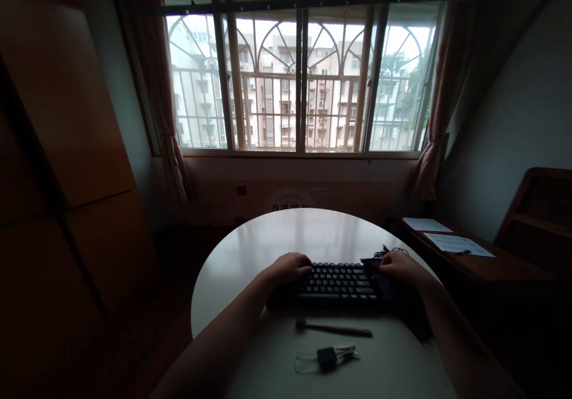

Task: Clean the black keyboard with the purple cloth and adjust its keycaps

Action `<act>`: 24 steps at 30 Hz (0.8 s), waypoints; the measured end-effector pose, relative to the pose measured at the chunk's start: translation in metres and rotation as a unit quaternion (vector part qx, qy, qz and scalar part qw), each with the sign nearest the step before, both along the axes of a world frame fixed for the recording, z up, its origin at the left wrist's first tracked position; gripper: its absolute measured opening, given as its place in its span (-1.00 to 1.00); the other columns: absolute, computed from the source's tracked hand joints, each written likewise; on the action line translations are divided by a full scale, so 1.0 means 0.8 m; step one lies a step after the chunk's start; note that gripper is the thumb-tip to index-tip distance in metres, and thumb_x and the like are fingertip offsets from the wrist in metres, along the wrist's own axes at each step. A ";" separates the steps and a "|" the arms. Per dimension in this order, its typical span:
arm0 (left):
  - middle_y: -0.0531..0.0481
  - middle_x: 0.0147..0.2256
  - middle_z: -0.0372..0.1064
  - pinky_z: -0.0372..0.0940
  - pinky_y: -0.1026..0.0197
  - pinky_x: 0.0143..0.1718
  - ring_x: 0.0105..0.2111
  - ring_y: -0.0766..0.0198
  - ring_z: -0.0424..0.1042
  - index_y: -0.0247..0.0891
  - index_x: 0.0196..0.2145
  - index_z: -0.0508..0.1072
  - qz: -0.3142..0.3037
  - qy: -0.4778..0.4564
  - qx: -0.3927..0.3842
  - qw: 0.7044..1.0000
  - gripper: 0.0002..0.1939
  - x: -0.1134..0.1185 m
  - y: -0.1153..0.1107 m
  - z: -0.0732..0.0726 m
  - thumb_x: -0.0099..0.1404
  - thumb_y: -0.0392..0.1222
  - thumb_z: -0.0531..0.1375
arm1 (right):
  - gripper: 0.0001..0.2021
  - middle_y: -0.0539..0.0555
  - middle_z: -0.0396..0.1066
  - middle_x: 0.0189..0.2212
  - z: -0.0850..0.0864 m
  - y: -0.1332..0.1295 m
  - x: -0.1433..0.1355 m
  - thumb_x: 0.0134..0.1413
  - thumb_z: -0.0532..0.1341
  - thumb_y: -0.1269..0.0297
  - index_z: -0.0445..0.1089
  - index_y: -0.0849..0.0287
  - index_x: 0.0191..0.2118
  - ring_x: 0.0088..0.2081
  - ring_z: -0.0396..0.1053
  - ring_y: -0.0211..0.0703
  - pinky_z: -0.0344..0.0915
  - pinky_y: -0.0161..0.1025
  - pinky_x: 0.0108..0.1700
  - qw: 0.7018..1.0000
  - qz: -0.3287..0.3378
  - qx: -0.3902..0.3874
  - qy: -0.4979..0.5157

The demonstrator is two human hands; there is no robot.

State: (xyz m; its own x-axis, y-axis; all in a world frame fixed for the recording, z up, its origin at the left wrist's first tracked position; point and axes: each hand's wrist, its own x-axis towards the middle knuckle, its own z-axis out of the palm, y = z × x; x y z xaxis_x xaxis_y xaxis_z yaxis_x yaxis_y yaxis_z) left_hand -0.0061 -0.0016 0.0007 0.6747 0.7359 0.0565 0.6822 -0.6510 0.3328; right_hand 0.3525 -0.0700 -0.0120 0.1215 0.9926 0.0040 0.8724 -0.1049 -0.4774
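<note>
A black keyboard [342, 281] rests on the round white table [232, 256]. My left hand [290, 267] is closed over its left end, with the fingertips at the upper left keys. At the keyboard's right end, my right hand [397, 268] pinches a dark purple cloth [384, 284]. The cloth covers the right part of the keys and hangs down towards the table below my right wrist. A coiled black cable [393, 250] lies just behind my right hand. Nearer to me lies a toothbrush [335, 328] with a dark head and a light brown handle.
Below the toothbrush is a small dark square block [326, 358] with a wire loop and pale ends. A wooden desk [513, 265] with paper sheets [458, 244] stands at the right beside a chair [540, 208]. Wooden cabinets [67, 107] are at the left; a barred window is ahead.
</note>
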 end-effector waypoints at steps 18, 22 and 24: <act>-0.02 -0.04 0.45 0.28 0.17 -0.08 -0.07 0.08 0.41 -0.11 -0.03 0.49 -0.001 0.000 -0.002 1.000 -0.63 -0.001 0.003 -0.003 0.29 0.05 0.11 | -0.83 0.10 0.56 -0.39 -0.008 0.005 0.014 -0.03 0.25 0.23 0.58 0.17 -0.39 -0.32 0.47 -0.09 0.25 -0.31 -0.32 1.000 0.008 0.000 -0.012; -0.02 -0.04 0.46 0.27 0.17 -0.09 -0.06 0.08 0.41 -0.11 -0.04 0.49 -0.001 0.001 -0.001 1.000 -0.64 -0.001 0.000 0.000 0.29 0.04 0.12 | -0.82 0.10 0.58 -0.32 -0.005 0.001 0.013 -0.03 0.24 0.22 0.59 0.13 -0.37 -0.23 0.48 -0.03 0.28 -0.28 -0.21 0.997 0.052 0.040 -0.050; -0.02 -0.04 0.45 0.27 0.17 -0.08 -0.06 0.08 0.41 -0.10 -0.04 0.49 -0.001 -0.001 -0.005 1.000 -0.64 -0.001 -0.002 0.002 0.29 0.05 0.12 | -0.81 0.11 0.58 -0.28 -0.005 0.002 0.013 -0.03 0.25 0.22 0.59 0.13 -0.36 -0.19 0.48 -0.01 0.29 -0.27 -0.17 0.994 0.065 0.055 -0.063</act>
